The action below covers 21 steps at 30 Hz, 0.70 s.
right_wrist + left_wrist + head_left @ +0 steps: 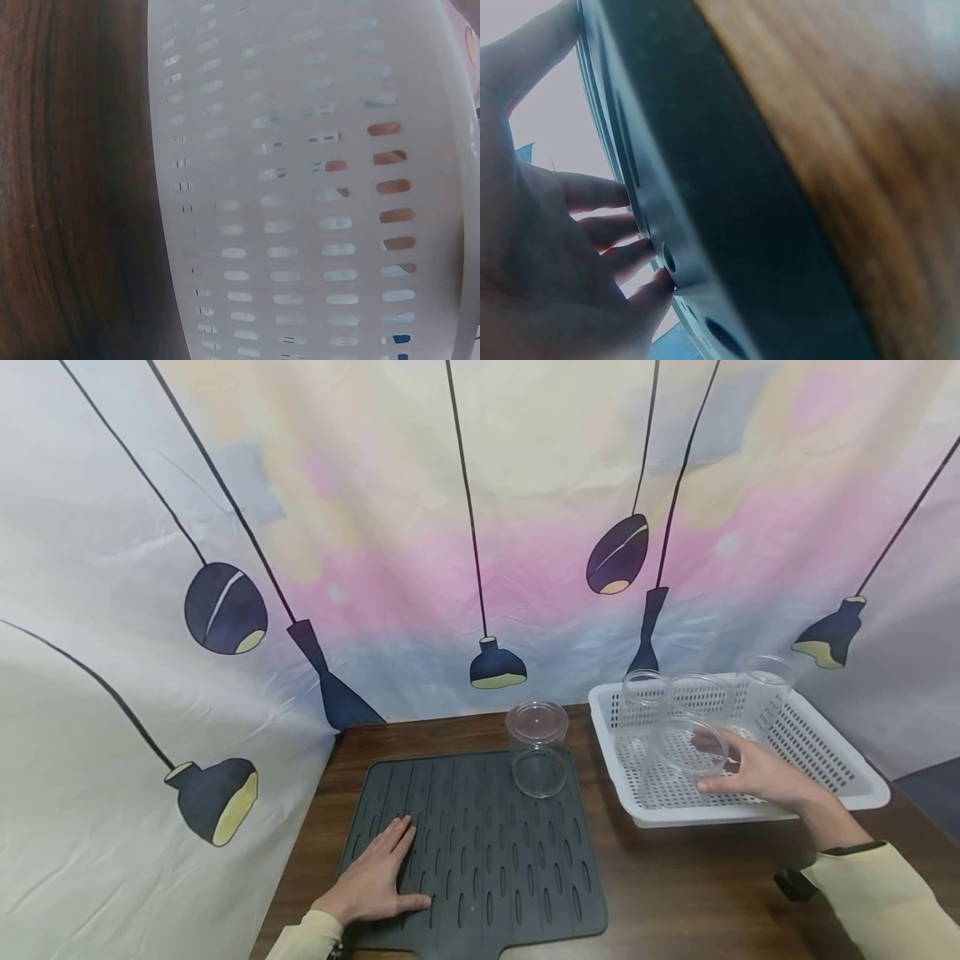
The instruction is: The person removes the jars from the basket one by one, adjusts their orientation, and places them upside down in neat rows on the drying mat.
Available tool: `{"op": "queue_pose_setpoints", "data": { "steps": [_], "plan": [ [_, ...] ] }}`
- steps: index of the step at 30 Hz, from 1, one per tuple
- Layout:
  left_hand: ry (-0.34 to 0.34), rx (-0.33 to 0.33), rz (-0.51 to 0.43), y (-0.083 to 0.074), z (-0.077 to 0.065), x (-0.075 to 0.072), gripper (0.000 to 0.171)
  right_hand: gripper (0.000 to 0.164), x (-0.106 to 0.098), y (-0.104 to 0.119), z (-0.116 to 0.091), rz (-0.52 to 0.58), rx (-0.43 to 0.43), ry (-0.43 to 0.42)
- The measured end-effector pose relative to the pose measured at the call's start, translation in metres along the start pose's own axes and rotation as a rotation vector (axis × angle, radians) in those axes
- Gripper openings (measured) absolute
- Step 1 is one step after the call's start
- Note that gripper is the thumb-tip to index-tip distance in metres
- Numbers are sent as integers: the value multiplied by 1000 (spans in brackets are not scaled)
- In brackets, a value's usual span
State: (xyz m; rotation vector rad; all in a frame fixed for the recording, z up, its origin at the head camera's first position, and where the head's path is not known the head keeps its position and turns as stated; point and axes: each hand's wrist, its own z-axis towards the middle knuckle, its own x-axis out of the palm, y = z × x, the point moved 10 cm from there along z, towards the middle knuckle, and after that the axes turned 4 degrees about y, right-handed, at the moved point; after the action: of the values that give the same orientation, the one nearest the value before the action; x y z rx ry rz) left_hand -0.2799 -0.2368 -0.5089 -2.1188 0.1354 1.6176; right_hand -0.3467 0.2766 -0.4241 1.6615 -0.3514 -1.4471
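My left hand (378, 877) rests on the left part of a dark grey ridged mat (480, 843), fingers straight and thumb spread. The left wrist view shows its fingertips (656, 289) at the mat's surface. Over at the right, my right hand (765, 777) reaches into a white perforated basket (720, 815) and grips a clear plastic jar (667, 756) by its right side. Several more clear jars (643, 689) stand behind it in the basket. In the right wrist view the basket wall (285, 225) hides most of the hand; skin shows through its slots.
Another clear jar (538, 752) stands at the back right corner of the mat. Both mat and basket lie on a dark wooden table (675, 885). Behind rises a cloth backdrop (420, 568) printed with hanging lamps.
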Motion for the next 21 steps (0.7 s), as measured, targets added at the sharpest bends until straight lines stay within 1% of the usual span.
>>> {"op": "queue_pose_setpoints", "data": {
  "steps": [3, 11, 15, 21],
  "plan": [
    [-3, -3, 0, 1, 0, 1, 110, 86, 1, -1, 1, -11, 4, 6],
    [-9, 3, 4, 0, -1, 1, 110, 88, 2, -4, 3, -65, 10, 15],
    [-7, 3, 2, 1, 0, 1, 110, 89, 4, -7, 4, -65, 22, 23],
    [-10, 2, 6, 2, 0, 1, 110, 89, 5, -7, 7, -70, -2, 24]
  ]
}}
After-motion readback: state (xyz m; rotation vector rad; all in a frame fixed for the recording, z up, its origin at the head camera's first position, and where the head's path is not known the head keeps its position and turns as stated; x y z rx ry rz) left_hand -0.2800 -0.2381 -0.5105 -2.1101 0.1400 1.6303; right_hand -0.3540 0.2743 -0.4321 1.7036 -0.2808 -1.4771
